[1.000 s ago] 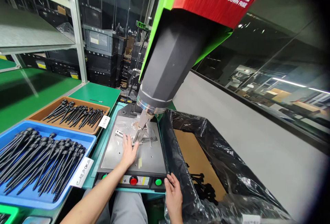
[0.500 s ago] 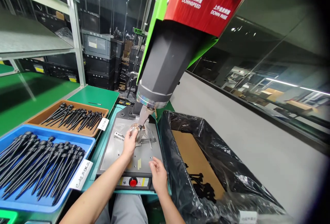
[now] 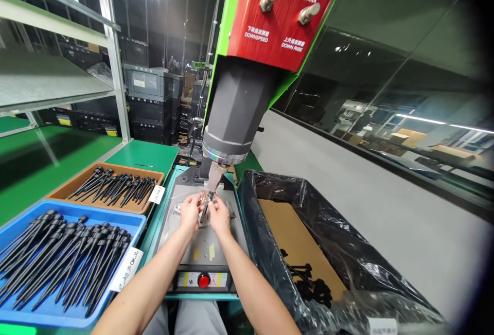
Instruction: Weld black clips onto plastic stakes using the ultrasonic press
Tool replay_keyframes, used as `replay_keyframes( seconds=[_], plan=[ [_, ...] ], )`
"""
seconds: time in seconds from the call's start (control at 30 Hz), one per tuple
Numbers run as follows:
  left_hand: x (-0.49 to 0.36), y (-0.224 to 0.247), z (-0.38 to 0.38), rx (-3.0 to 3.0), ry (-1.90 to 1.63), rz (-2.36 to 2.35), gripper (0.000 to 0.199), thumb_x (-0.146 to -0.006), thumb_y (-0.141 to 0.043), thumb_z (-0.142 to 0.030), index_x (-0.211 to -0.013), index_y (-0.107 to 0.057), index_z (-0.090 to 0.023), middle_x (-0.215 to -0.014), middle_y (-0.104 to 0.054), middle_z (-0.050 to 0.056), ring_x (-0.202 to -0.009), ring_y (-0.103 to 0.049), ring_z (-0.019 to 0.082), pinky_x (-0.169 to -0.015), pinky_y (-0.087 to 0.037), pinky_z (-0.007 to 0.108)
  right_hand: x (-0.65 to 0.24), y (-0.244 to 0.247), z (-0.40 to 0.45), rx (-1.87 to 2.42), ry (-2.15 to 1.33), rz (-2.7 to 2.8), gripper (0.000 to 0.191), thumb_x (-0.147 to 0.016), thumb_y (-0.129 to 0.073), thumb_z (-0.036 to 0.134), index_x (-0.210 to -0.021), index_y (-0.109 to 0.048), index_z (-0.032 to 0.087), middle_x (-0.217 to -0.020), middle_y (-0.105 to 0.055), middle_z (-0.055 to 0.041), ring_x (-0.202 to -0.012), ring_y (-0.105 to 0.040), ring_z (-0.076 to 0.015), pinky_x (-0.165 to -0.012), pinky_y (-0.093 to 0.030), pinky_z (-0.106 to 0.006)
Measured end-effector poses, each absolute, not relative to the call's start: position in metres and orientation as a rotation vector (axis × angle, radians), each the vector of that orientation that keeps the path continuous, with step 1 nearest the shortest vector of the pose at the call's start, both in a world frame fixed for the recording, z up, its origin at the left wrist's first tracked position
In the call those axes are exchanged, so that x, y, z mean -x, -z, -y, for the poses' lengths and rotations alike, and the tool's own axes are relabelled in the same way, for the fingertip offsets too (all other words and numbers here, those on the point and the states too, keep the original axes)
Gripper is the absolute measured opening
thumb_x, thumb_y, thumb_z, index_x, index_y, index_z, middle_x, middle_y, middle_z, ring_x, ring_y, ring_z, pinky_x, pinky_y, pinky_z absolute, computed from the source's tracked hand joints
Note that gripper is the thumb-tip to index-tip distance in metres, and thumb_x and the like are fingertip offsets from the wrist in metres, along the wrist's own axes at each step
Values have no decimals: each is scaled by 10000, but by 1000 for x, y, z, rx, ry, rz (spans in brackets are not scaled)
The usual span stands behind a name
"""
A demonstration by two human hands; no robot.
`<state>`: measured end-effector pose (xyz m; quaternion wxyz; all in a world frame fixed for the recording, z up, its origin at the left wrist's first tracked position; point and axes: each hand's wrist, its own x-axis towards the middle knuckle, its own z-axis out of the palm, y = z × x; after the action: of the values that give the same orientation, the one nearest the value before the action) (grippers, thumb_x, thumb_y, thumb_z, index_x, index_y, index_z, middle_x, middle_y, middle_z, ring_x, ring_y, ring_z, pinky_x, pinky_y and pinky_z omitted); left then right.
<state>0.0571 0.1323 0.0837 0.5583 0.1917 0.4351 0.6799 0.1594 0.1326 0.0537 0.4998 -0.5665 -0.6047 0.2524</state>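
Observation:
Both hands meet over the metal plate (image 3: 222, 247) of a press, just under its pointed metal tip (image 3: 214, 175). My left hand (image 3: 190, 212) has its fingers closed at the left side of a small clear and dark piece (image 3: 210, 197). From the right, my right hand (image 3: 219, 214) pinches at the same piece. What each fingertip grips is too small to make out. Thin clear plastic film lies around the fixture beneath the hands. A red button (image 3: 204, 280) is on the front of the base.
A blue tray (image 3: 141, 216) and a brown tray (image 3: 116, 166) with several black rod-like parts stand on the left. At the right is a box lined with black plastic (image 3: 332, 222), with black parts on cardboard. The grey press head (image 3: 239, 103) hangs above the plate.
My right hand has moved up and forward from the plate's front right to join my left hand under the tip. The view has tilted up slightly, showing more of the red panel.

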Motion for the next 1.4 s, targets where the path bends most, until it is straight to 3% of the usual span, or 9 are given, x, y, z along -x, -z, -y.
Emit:
replay_keyframes(
  seconds=[0.13,0.37,0.63,0.87,1.1,1.3,1.4],
  plan=[
    [-54,-86,-131,-468,-1590,-1028,185,-683,-695,-298,-796,-677,-153,-985,-700,82,-693,-638,106,-539,-455,189,-163,-68,-141,1473,-645,1589,457,-893,-508,371,-1319,-572,216,-481,-555,59,-479,-551,-165,-505,-404,-241],
    [-56,-92,-132,-519,-1576,-1003,255,-645,-735,-332,-815,-679,-149,-936,-699,88,-723,-646,140,-499,-411,192,-167,-92,-153,1510,-570,1645,209,-861,-562,329,-940,-720,217,-564,-618,12,-504,-561,-158,-515,-402,-233],
    [-61,-96,-126,-520,-1570,-961,270,-643,-727,-337,-812,-657,-137,-967,-698,99,-698,-644,128,-506,-410,192,-160,-94,-142,1521,-450,1595,273,-907,-491,315,-1104,-656,221,-688,-673,-4,-601,-593,-166,-601,-436,-241],
    [-64,-90,-111,-530,-1540,-959,256,-654,-729,-345,-800,-666,-143,-1021,-693,101,-727,-641,131,-508,-421,190,-177,-71,-101,1397,-468,1542,378,-932,-449,418,-1156,-589,148,-596,-618,9,-563,-583,-173,-562,-424,-257],
    [-65,-74,-96,-492,-1469,-1010,209,-684,-696,-319,-777,-623,-146,-1052,-693,102,-733,-649,127,-515,-435,183,-200,-35,-51,1356,-686,1415,348,-881,-544,454,-1034,-616,150,-535,-506,53,-477,-499,-142,-481,-412,-242],
    [-65,-51,-74,-520,-1344,-1061,318,-739,-682,-399,-922,-623,-145,-1024,-699,126,-751,-655,141,-546,-463,205,-205,-59,-38,1125,-704,1475,207,-842,-627,335,-955,-663,166,-909,-604,-60,-810,-599,-179,-610,-493,-233],
    [-63,-41,-49,-606,-1301,-1064,350,-712,-719,-401,-927,-644,-136,-971,-703,133,-787,-657,179,-556,-473,235,-204,-70,-34,1023,-718,1530,174,-849,-623,302,-964,-667,179,-935,-599,-66,-837,-603,-186,-635,-515,-248]
  ],
)
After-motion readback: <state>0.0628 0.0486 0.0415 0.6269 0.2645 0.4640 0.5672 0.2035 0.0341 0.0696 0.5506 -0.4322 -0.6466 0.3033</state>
